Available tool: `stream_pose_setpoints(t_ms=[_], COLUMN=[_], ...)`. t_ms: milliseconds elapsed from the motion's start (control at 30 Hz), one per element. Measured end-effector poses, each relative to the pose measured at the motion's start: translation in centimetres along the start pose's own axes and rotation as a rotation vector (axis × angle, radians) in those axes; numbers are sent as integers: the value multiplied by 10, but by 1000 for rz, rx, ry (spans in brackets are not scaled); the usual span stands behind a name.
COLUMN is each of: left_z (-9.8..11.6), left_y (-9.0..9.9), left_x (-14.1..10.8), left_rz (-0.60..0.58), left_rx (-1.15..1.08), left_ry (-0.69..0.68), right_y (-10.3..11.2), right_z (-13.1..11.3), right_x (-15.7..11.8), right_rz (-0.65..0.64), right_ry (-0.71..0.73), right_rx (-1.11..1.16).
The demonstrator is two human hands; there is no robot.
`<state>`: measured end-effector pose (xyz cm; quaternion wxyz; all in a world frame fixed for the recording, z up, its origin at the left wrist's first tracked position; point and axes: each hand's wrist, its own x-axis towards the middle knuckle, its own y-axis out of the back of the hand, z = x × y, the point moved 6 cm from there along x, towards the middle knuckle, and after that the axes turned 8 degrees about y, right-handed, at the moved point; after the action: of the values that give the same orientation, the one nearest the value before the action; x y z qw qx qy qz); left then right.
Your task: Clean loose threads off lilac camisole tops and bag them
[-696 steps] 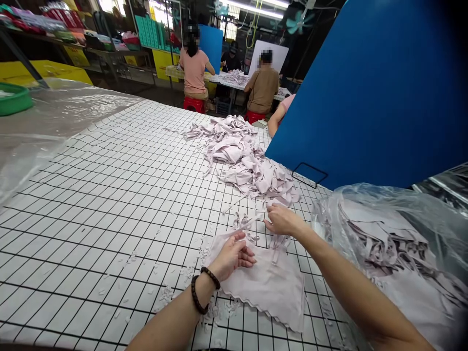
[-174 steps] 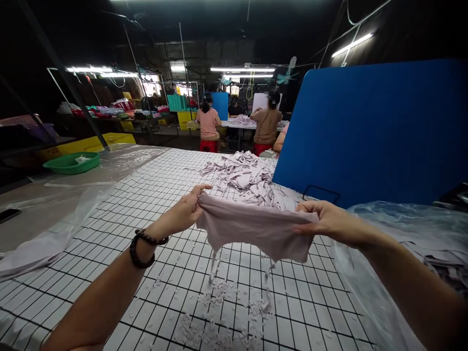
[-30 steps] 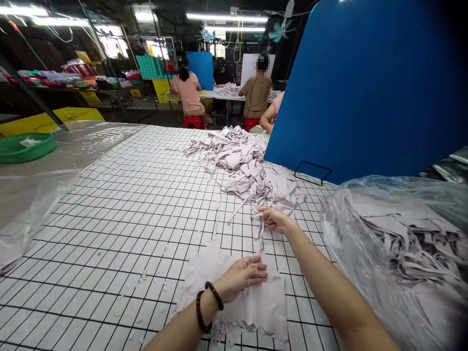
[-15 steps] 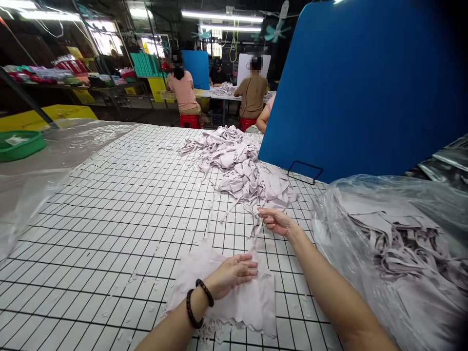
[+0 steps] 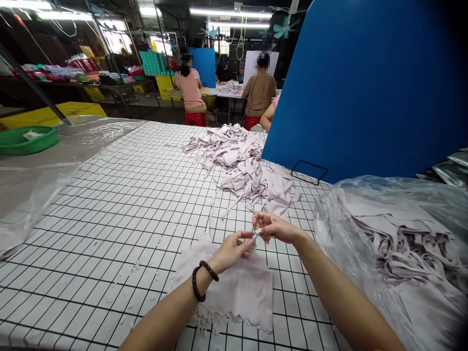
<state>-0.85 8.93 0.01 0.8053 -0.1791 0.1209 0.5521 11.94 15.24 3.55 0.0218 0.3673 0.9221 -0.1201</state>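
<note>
A pale lilac piece of cloth with thin straps and a wavy lower edge lies flat on the grid-lined table in front of me. My left hand, with dark beaded bracelets at its wrist, is closed in a pinch on the cloth's strap just above its upper edge. Touching its fingertips, my right hand pinches at the same strap. Something small and pale shows between the two hands; its details are too small to make out. Another thin strap runs loose up the table at the left.
Beyond my hands lies a heap of matching lilac pieces. A blue panel stands on a black wire foot. At right, a clear plastic bag holds more cloth. A green basket is far left. Several people sit at a table behind.
My right hand has come down toward me and my left hand has risen off the cloth, so their fingertips now meet at the strap. My left fingers have closed. The view has shifted slightly left.
</note>
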Motion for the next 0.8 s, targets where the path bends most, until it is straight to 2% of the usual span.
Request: stream_pose_setpoints(t_ms=[100,267,467,633,800], left_z=[-4,-13,-10,1,8], left_y=[-4,-11,-2,-5,-6], left_x=[2,2,7,3,1], left_rz=[-49,-61,169,119,191], left_rx=[48,19,133,381,426], left_ry=[42,53,-74,-157,-221], right_y=[2,0,-2,0,2], right_z=[1,7,10,13,13], right_x=[-2,-4,-5,-4,-3], right_rz=[18,-34,-93,-131,-111], right_ry=[-5,-17,-22,-20,-12], right_rx=[-1,55,103,53,25])
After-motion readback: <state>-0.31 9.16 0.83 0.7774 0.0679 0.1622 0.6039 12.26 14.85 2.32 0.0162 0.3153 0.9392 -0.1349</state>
